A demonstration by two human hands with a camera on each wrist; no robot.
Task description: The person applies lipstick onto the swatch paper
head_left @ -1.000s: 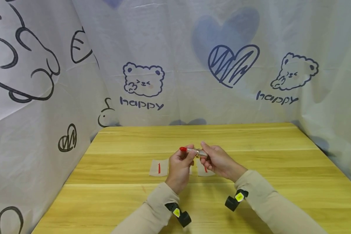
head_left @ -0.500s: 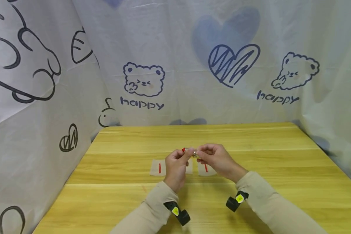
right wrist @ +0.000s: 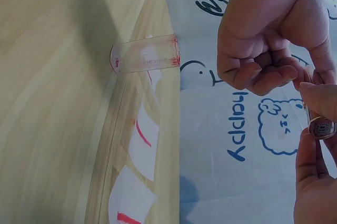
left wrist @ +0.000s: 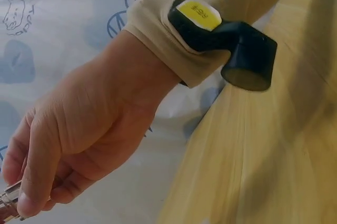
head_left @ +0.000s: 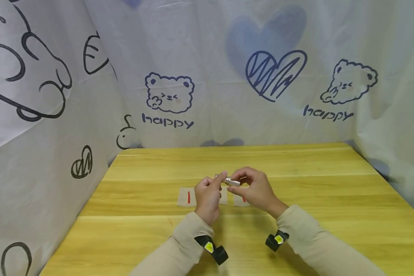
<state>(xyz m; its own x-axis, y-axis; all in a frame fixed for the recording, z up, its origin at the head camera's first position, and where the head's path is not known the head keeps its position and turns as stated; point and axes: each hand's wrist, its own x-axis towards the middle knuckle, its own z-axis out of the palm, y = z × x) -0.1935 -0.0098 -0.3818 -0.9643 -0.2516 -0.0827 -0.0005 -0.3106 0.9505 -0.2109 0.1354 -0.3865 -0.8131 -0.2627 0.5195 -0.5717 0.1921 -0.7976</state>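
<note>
A lipstick in a silver tube [head_left: 232, 182] is held level above the table between both hands. My left hand [head_left: 207, 197] pinches its left part between thumb and fingers. The thumb and forefinger of my right hand [head_left: 260, 188] grip around its right end. No red tip shows in the head view. In the left wrist view the right hand [left wrist: 84, 129] has its thumb against the tube [left wrist: 10, 198]. In the right wrist view the round base [right wrist: 321, 128] carries a small label; the left hand [right wrist: 279, 39] is above, the right hand [right wrist: 318, 187] below.
Pale cards [head_left: 184, 199] with red strokes lie in a row on the wooden table [head_left: 141, 237], partly behind my hands. A clear plastic piece with red print [right wrist: 145, 54] shows in the right wrist view. White printed cloth [head_left: 214, 103] encloses the back and sides.
The red tip beyond my left fingers has shortened and gone out of sight. My right fingers have turned and shifted on the tube's right end, showing more of it. The left hand stays nearly still.
</note>
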